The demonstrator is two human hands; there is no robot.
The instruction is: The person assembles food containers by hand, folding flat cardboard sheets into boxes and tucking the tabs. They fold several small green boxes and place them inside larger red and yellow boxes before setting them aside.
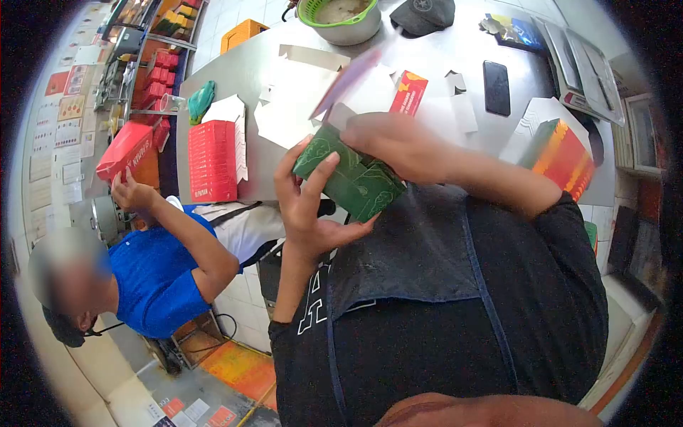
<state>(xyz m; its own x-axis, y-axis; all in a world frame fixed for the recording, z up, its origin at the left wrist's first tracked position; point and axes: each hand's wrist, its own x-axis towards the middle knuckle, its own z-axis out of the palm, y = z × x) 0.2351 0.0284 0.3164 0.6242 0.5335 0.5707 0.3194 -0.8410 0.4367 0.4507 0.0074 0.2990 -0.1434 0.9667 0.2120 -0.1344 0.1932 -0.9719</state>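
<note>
In the head view my left hand (307, 196) wraps round a small green carton (356, 174) with a pale line pattern, thumb along its lower edge and fingers over its left side. My right hand (390, 142), smeared by motion, is closed at the carton's upper edge. A pinkish-purple flat piece (347, 82) sticks up beyond the carton's top, also blurred; where it joins the carton is hidden. Past my hands, white unfolded card blanks (284, 121) lie on the metal table, with a red-and-yellow printed panel (410, 92) beside them.
A stack of flat red cartons (213, 160) stands left, orange-red cartons (562, 160) right. A phone (496, 87), a cap (423, 16) and a bowl with a green strainer (341, 25) rest on the table (228, 67). A co-worker (153, 263) at left holds a red carton (126, 151).
</note>
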